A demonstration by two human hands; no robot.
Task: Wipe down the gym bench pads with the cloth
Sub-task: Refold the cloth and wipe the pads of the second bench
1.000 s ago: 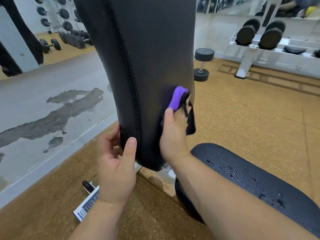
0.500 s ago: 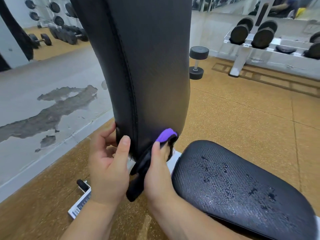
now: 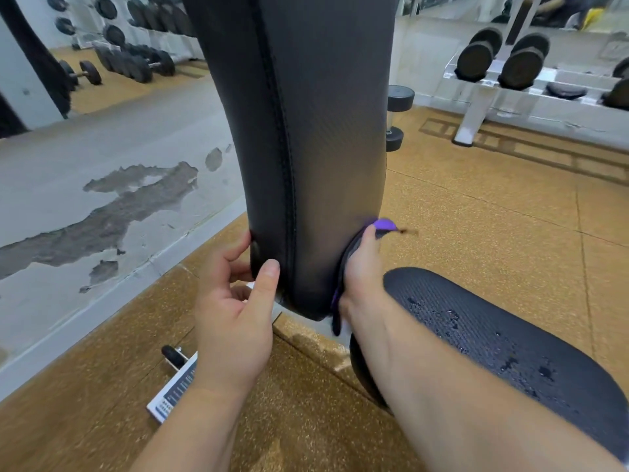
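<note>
The black back pad (image 3: 316, 131) of the gym bench stands nearly upright in the middle of the view. My left hand (image 3: 235, 308) grips its lower left edge, thumb on the front face. My right hand (image 3: 362, 274) presses a purple and black cloth (image 3: 384, 225) against the pad's lower right edge. Most of the cloth is hidden behind my fingers. The black seat pad (image 3: 510, 342) lies at the lower right with water drops on it.
A white frame bar (image 3: 173, 386) with a label and a black knob lies on the cork-coloured floor below my left hand. One dumbbell (image 3: 396, 114) stands on end behind the pad. Dumbbell racks (image 3: 510, 73) line the right and far left.
My right hand with the cloth went down the pad's face to its bottom, then shifted to the lower right edge. My left hand kept its grip on the left edge.
</note>
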